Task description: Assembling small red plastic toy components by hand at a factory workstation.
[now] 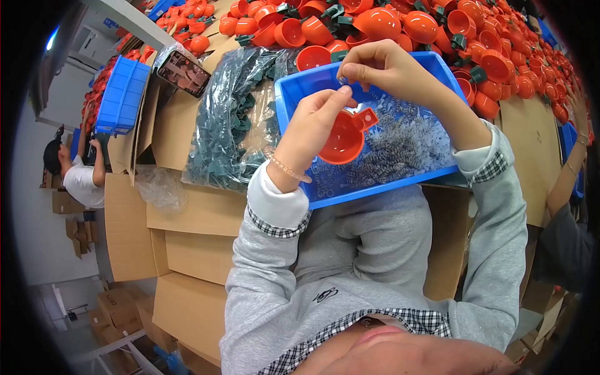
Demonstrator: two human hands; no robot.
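My left hand (311,120) is closed, its fingers curled around an orange-red plastic cup (340,141) with a short square lug; part of the grip is hidden behind the cup. Above it, my right hand (384,70) pinches a tiny metallic piece (342,80), which looks like a small spring, close to my left thumb tip. Both hands are over a blue plastic bin (375,193) tilted on my lap. Inside it lie many small coiled metal springs (390,150) and a heap of clear little plastic pieces (440,140).
A clear bag of dark green plastic parts (225,134) lies left of the bin, on cardboard (187,215). Orange-red cups (381,24) pile up beyond. A phone (184,73) and another blue bin (119,95) stand left. One person (84,178) works at far left, another's arm (569,169) at right.
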